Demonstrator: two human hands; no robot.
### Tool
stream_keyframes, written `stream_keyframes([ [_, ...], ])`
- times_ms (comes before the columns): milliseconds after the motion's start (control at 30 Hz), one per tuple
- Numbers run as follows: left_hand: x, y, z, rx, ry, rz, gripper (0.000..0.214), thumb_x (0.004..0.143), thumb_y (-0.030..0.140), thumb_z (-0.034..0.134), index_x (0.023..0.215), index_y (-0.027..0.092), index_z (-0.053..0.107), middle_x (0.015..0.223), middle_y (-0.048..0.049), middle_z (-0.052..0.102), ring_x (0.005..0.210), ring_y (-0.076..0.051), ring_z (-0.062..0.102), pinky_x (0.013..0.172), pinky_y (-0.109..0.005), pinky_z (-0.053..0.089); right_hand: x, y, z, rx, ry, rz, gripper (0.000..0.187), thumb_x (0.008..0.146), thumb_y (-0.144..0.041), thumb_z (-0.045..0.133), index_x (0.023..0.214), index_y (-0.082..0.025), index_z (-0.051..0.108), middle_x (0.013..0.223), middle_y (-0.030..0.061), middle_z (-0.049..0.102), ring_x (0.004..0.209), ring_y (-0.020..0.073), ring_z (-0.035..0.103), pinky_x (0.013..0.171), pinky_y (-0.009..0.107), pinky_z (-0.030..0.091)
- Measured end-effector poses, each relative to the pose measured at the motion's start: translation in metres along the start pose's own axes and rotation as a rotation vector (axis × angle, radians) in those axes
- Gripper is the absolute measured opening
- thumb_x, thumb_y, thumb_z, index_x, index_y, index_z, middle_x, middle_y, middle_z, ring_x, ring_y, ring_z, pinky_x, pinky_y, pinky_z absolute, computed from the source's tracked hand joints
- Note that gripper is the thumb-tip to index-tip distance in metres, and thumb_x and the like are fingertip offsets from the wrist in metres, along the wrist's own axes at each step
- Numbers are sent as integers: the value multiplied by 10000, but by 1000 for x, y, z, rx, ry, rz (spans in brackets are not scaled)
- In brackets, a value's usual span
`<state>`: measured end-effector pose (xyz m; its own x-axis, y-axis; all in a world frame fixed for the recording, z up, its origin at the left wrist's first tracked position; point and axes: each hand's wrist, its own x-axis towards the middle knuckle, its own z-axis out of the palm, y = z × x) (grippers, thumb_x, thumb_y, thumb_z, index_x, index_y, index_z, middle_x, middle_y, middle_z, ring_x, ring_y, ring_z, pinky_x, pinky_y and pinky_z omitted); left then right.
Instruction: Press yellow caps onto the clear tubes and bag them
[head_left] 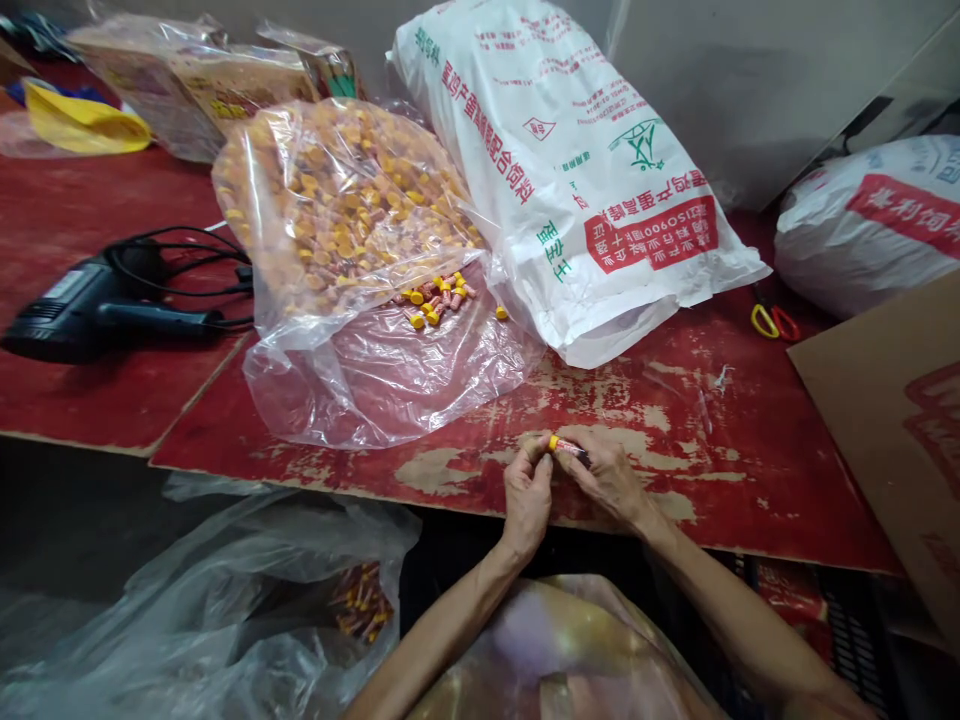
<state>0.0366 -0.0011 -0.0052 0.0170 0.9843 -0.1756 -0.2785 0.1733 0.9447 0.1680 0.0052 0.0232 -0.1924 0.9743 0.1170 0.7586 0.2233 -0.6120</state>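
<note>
Above the table's front edge, a small printed tube (571,450) with a yellow cap and a dark end is held between my hands. My left hand (526,497) pinches it at the yellow cap. The fingers of my right hand (611,480) are closed round its dark end, partly hiding it. Beyond them lies a clear plastic bag (352,385) full of small yellow-capped pieces. Several loose yellow-capped pieces (439,302) rest at the bag's mouth, and one yellow piece (502,313) sits apart from them, to the right.
A white printed sack (570,180) leans behind the table (465,470). At left lies a heat gun (112,305) with its cord. Scissors (774,322), another sack (877,230) and a cardboard box (892,400) are at right. Below, a plastic bag (247,610) holds more pieces.
</note>
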Motion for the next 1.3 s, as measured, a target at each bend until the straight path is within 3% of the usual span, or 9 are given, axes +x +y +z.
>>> stream_keyframes([
  [167,8,0,-3,352,-222,115,295,796,115,480,973,202,700,967,-62,703,941,-193,637,910,-349,468,16,13,-22,-313,-316,55,247,900,-317,453,786,-174,618,658,45,635,577,150,560,533,247,300],
  [267,15,0,-9,419,-142,162,291,769,104,513,983,194,688,1003,-79,680,962,-201,627,899,-354,477,27,20,-24,-556,-483,25,214,872,-274,482,727,-162,592,614,57,606,539,144,521,511,272,201],
  [400,21,-6,-15,304,-49,67,214,796,180,546,973,193,666,921,-66,673,869,-183,642,825,-332,509,30,24,-16,-554,-493,-39,185,886,-215,447,757,-158,568,626,38,583,516,112,469,517,277,182],
  [567,22,-3,-13,124,-5,-54,254,806,338,596,1002,179,626,976,-88,658,807,-178,645,714,-294,531,27,28,-11,-328,-322,-74,239,934,-268,401,788,-168,561,662,21,585,566,126,504,549,253,312],
  [733,26,3,-18,-12,-32,-127,407,801,432,611,1131,204,548,1096,-86,630,912,-190,645,776,-311,533,18,15,22,-90,21,-110,308,967,-247,313,1193,-185,513,1009,92,638,862,175,601,725,295,481],
  [833,30,4,-22,124,1,-25,326,797,377,623,1075,210,602,1029,-61,654,955,-189,625,838,-304,500,21,12,31,-117,9,-207,339,942,-225,366,1247,-172,503,1014,109,638,892,206,592,762,339,500],
  [1000,39,16,-27,490,75,243,233,805,229,572,1023,211,652,1001,-75,663,886,-200,622,830,-327,469,48,45,4,-221,81,-191,299,914,-226,420,1153,-158,587,1023,124,654,914,252,576,812,426,480],
  [1167,98,52,-54,861,323,454,180,867,226,473,915,174,639,824,-72,624,750,-197,584,712,-311,446,80,93,-31,-212,330,-157,258,910,-257,432,1078,-183,613,1037,118,644,949,237,585,850,376,478],
  [1300,177,79,-87,1297,519,383,234,867,196,431,1008,122,604,996,-147,612,841,-242,582,720,-332,436,123,140,-62,-330,456,8,274,869,-161,379,991,-137,623,975,154,621,951,259,556,865,408,442],
])
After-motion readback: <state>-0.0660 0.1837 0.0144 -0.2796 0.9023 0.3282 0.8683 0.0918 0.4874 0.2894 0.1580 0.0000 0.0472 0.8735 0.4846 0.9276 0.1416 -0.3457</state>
